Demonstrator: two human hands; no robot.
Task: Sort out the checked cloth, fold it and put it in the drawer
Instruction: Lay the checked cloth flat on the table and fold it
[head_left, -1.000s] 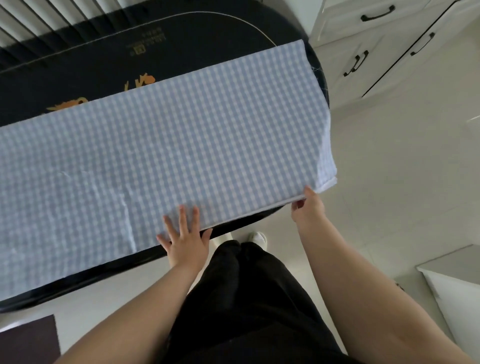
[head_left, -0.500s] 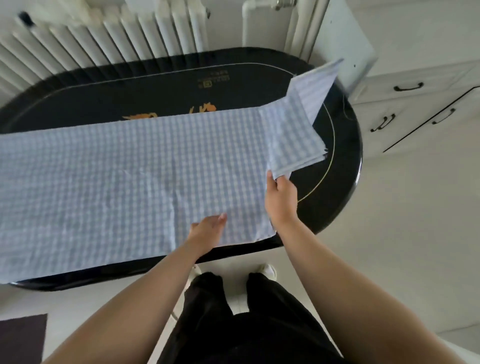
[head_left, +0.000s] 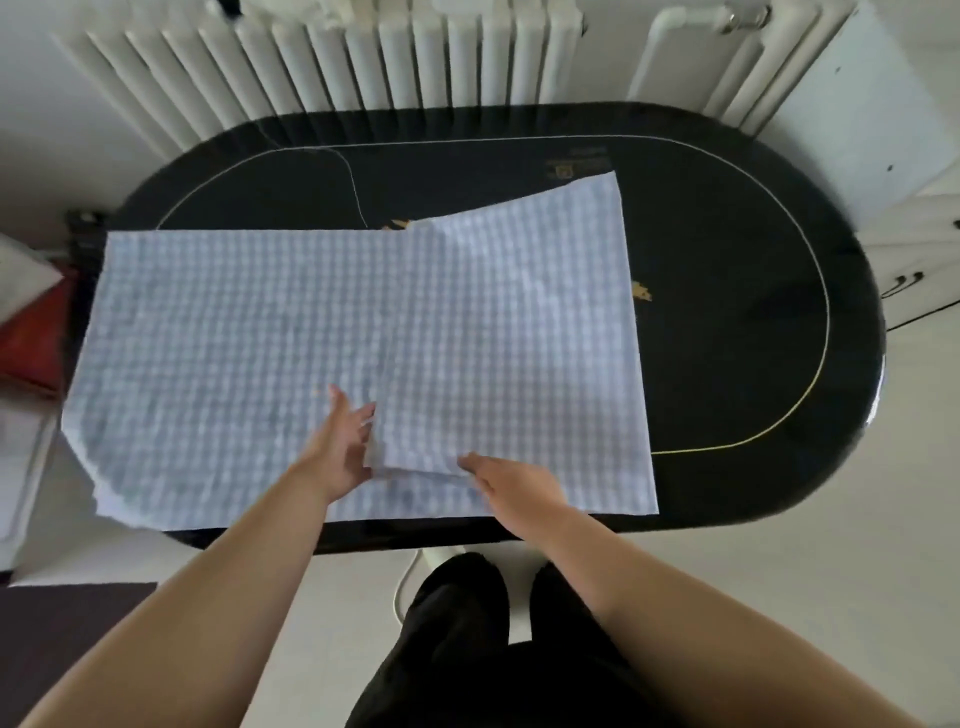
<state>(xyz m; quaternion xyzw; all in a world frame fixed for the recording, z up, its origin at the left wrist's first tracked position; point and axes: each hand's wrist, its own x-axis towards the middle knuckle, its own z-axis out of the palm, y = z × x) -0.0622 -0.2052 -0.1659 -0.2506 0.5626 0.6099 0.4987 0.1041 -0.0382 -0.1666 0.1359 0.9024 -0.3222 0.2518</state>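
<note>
The blue-and-white checked cloth (head_left: 249, 353) lies across the black oval table (head_left: 727, 322). Its right part is folded over to the left, so a double layer covers the middle and right. My right hand (head_left: 511, 480) holds the near edge of this folded flap, which sits slightly raised above the layer below. My left hand (head_left: 343, 447) has its fingers straight and touches the flap's left edge from the side. The white drawer cabinet (head_left: 914, 280) with dark handles stands at the far right.
A white radiator (head_left: 415, 57) runs along the wall behind the table. A red and white object (head_left: 31, 322) sits beyond the table's left end. A dark mat (head_left: 57, 634) lies on the pale floor at lower left.
My right hand has carried the cloth's right end leftward over the middle, laying it down as a second layer. My left hand has moved up to the flap's edge.
</note>
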